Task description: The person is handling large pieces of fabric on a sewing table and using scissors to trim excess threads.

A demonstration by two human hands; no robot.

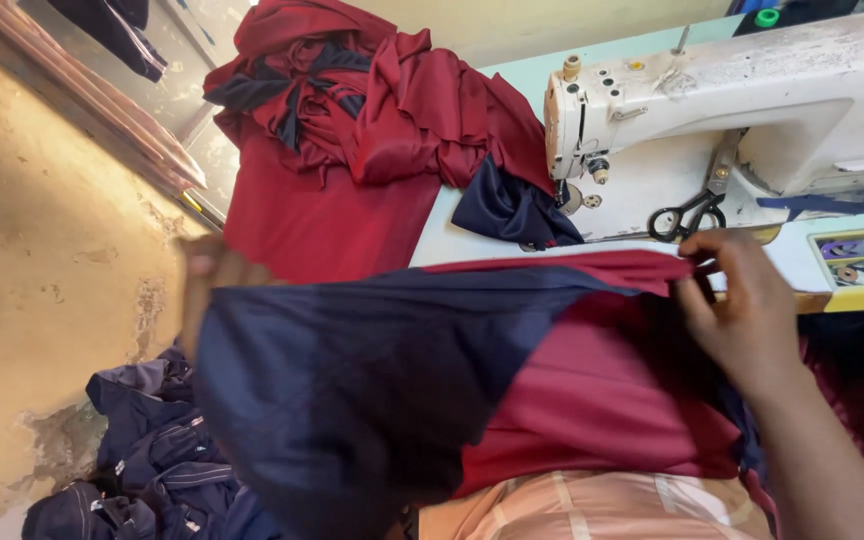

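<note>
Stretched nearest the camera, in front of the sewing machine [732, 110], the navy-and-red garment [452, 390] looks light, limp and slippery; right hand [742, 310] pinches its right edge, left hand [207, 280] apparently grips the left, largely hidden.

stained tan floor [42, 230], pale green tabletop [522, 80]

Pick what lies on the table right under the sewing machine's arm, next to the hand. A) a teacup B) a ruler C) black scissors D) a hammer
C: black scissors lie on the table below the white sewing machine, just above the right hand, which pinches the red and navy cloth.
</note>
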